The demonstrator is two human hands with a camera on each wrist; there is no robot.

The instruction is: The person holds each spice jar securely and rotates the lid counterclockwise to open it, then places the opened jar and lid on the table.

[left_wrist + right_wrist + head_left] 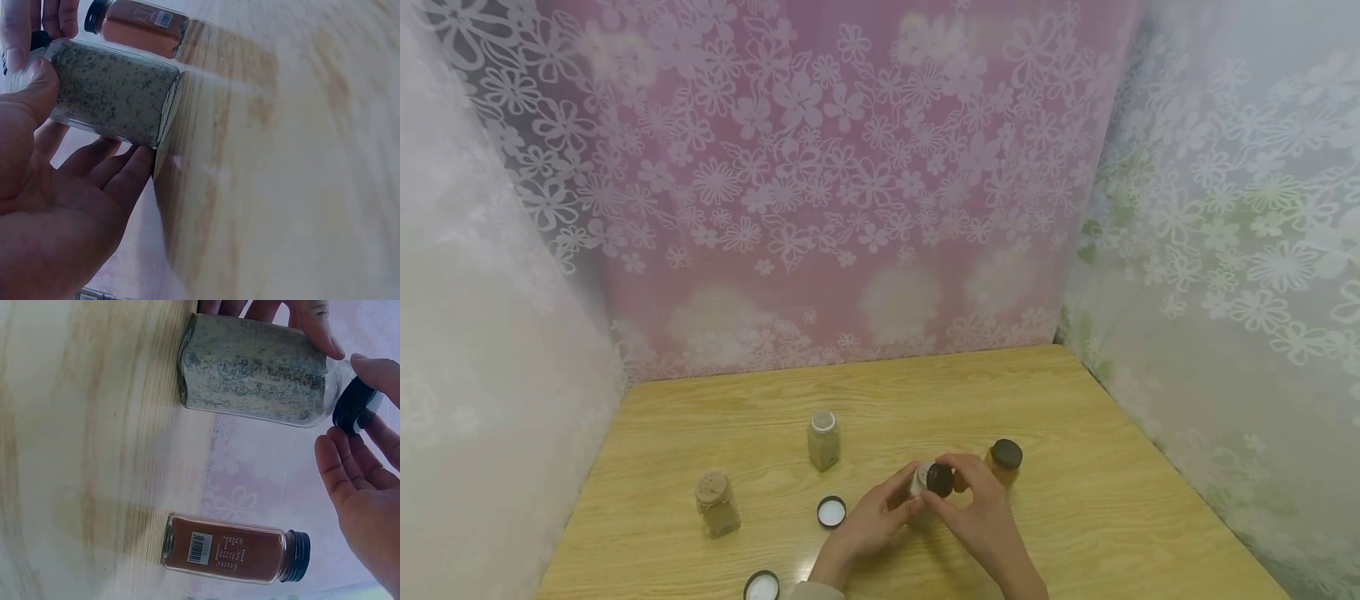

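A clear glass seasoning jar full of pale, green-flecked contents stands upright on the table. My left hand grips it from the left, with thumb and fingers on opposite sides, as the left wrist view shows. Between the thumb and fingers of my right hand is a black screw lid. The lid is tilted at the jar's mouth, and part of the holed shaker top shows beside it. Just right of my right hand stands a jar of reddish-brown powder with its black lid on.
A lidless jar of greyish powder stands farther back. To the left is a jar with a cork-coloured top. Two black lids with white linings lie inside up, one lid near my left hand, another lid at the front. Flowered curtains surround the table.
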